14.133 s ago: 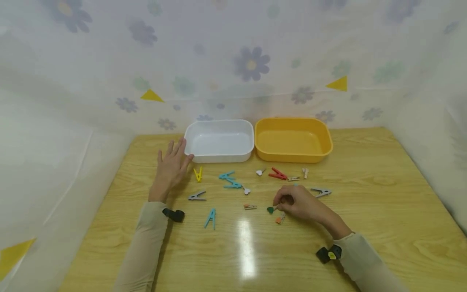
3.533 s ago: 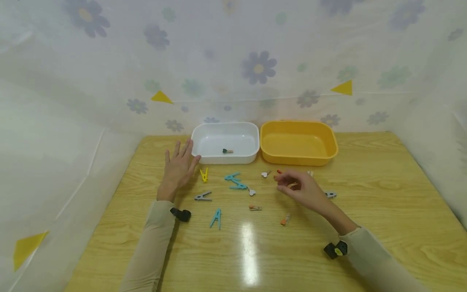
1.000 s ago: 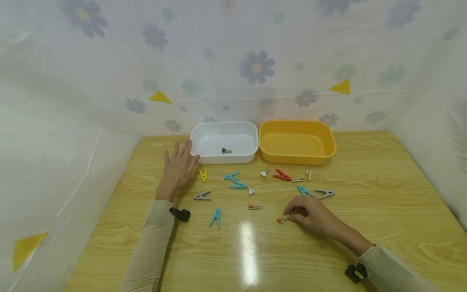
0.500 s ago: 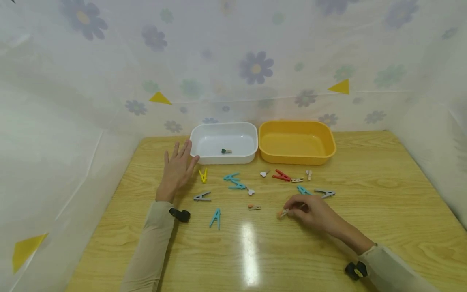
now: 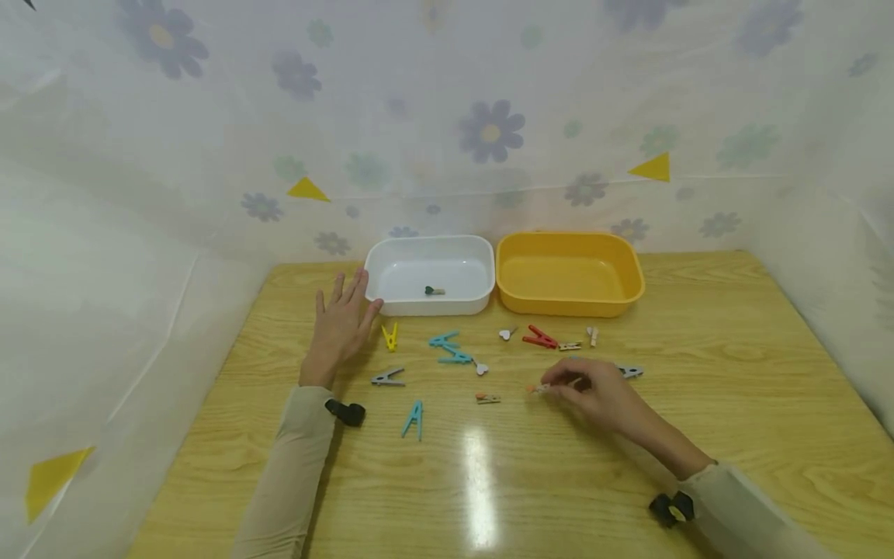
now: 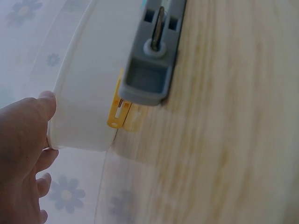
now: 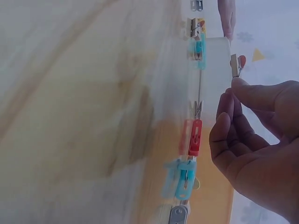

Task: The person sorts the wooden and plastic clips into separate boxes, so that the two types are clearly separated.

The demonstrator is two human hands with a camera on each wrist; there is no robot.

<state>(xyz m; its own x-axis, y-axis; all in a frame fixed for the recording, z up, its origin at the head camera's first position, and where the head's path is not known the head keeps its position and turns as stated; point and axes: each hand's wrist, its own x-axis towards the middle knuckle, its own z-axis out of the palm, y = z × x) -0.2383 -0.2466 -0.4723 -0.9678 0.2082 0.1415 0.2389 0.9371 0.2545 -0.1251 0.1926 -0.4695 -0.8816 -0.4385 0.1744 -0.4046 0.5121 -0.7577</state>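
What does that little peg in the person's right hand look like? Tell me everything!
The peg is tiny, with pale, wood-looking prongs and an orange-red bit at one end; its shape is too small to tell. The right hand pinches it between the fingertips, lifted off the table. It points leftward, toward another small orange peg lying near it. Nothing else touches it.

We can read no text, label, brand or number in these views. The pegs, the white tray, the yellow tray and the flowered sheet behind the trays carry no writing.
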